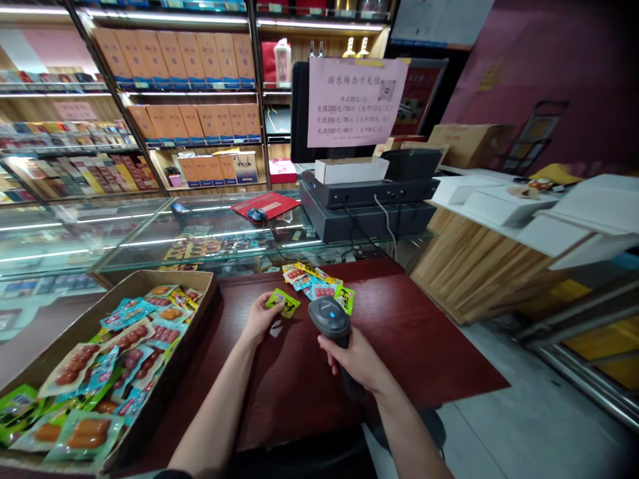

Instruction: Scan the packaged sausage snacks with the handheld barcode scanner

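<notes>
Fingers of your left hand are curled into a pinch on the corner of a small green-and-yellow snack packet, which is held up off the surface, just beside the nose of the handheld barcode scanner. Fingers of your right hand are pressed together around the scanner's grip, with its head tipped up toward the packet.

Your best approach here is probably to hold the packet by its edge, so your fingertips cover as little of its printed face as possible. Keep that face flat and square to the scanner's nose, with both wrists steady. This view doesn't show whether a barcode faces the scanner, so check that and turn the packet if needed.

A loose pile of similar snack packets lies on the surface just ahead of your hands. To your left, a cardboard tray holds many vacuum-packed sausage packets. Farther off, a glass display counter carries a red mat with a computer mouse on it, and a black register stack sits below a pink paper notice.
</notes>
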A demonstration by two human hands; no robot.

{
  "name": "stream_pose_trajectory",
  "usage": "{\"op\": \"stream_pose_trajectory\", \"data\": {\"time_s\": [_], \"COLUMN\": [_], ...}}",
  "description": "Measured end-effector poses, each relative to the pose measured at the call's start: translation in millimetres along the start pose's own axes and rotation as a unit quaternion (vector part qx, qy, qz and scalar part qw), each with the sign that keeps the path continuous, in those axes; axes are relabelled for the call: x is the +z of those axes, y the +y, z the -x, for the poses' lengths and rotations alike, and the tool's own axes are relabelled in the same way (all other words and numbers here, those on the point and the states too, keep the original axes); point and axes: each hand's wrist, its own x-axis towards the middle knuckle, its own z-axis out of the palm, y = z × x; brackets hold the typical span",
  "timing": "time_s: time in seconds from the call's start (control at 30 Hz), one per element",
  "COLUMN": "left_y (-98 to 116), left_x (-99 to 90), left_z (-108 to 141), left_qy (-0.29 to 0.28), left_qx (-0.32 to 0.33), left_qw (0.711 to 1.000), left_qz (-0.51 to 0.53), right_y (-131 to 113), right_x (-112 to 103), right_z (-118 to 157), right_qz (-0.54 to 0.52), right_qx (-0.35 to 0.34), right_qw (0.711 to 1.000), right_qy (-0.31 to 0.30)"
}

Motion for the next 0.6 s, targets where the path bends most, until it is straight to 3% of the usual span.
{"op": "stream_pose_trajectory", "data": {"time_s": [0.2, 0.33, 0.47, 0.6], "left_y": [25.5, 47.2, 66.9, 86.4], "left_x": [-6.0, -3.8, -4.8, -6.1], "left_z": [0.3, -3.7, -16.3, -30.1], "left_qy": [-0.037, -0.053, -0.089, -0.092], "left_qx": [-0.029, -0.01, 0.019, 0.017], "left_qw": [0.993, 0.993, 0.991, 0.993], "left_qz": [0.11, 0.108, 0.098, 0.069], "right_y": [-12.7, -20.5, -30.5, -41.7], "right_x": [8.6, 17.4, 23.7, 24.8], "right_z": [-5.7, -10.3, -16.1, -22.4], "right_qz": [0.022, 0.01, 0.003, -0.018], "right_qx": [-0.024, -0.036, -0.037, -0.033], "right_qw": [0.999, 0.999, 0.999, 0.999], "right_qy": [-0.017, -0.04, -0.03, -0.02]}}
